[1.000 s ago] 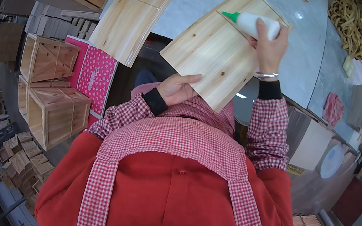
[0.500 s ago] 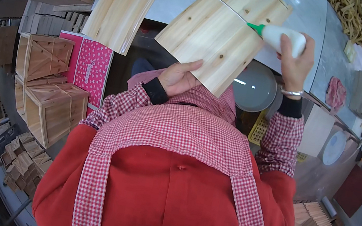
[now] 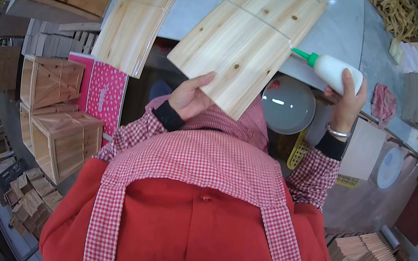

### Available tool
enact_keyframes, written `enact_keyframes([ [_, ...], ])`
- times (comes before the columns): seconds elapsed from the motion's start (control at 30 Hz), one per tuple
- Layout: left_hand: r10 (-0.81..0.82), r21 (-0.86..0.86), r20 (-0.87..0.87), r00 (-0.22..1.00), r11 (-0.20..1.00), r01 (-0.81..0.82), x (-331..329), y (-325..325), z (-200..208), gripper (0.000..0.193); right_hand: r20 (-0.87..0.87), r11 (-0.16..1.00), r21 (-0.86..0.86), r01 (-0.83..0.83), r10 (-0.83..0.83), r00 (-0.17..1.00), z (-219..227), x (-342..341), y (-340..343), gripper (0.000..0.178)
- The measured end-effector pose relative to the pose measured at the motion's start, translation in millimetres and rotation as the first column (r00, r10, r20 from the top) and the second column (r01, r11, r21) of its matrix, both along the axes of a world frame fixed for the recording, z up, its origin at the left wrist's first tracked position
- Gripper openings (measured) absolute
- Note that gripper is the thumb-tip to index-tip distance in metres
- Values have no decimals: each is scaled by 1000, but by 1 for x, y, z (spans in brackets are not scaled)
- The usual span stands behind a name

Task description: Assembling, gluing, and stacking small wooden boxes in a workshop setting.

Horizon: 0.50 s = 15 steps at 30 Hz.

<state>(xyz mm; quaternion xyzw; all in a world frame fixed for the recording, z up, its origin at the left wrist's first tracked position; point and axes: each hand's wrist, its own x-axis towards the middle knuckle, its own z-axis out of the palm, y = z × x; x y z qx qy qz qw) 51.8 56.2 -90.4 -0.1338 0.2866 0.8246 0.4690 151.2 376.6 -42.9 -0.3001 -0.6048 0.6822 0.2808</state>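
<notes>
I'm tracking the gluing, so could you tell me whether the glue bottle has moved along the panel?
Yes. The glue bottle in the right hand moved right, off the wooden panel to its right edge.

Held wood panel (image 3: 247, 42) as landmark: lying half over the table (image 3: 344, 31) edge. Left of it, a second panel (image 3: 140, 12). At its near edge, the left hand (image 3: 192, 97). At its right edge, the glue bottle (image 3: 331, 71) tip, in the right hand (image 3: 349, 96). Below it, a round bowl (image 3: 287, 105).
</notes>
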Motion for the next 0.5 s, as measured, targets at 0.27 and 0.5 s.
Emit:
enact_keyframes([
  [0.27, -9, -8, -11, 1000, 1000, 9, -1, -7, 11, 56, -239, 949, -53, 312, -316, 918, -11, -65, 48, 34],
  [0.5, -21, -23, 0, 1000, 1000, 21, -2, -9, 12, 56, -139, 938, 18, 347, -341, 930, -12, -88, 70, 37],
])
